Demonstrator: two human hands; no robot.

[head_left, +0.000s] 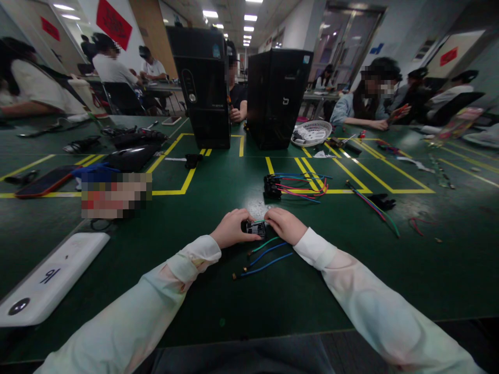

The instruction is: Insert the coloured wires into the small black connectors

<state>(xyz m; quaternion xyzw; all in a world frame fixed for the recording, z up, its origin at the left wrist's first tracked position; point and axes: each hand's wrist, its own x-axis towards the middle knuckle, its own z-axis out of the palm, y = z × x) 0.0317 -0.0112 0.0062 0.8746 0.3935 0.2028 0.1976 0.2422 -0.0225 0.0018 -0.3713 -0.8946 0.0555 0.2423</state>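
A small black connector block is held by my left hand, its thumb and fingers around the left end. At the block's right end, my right hand pinches a thin green wire that reaches over the top of the block. Just below my hands, a green wire and two blue wires lie on the green table, with brass-coloured terminals at their left ends. Farther forward sits a black connector with blue and red wires running out to the right.
Two black computer towers stand at the back, with a person behind them. A white basket is right of them. Loose wires lie at right. A white device, blue cloth and dark tools are at left.
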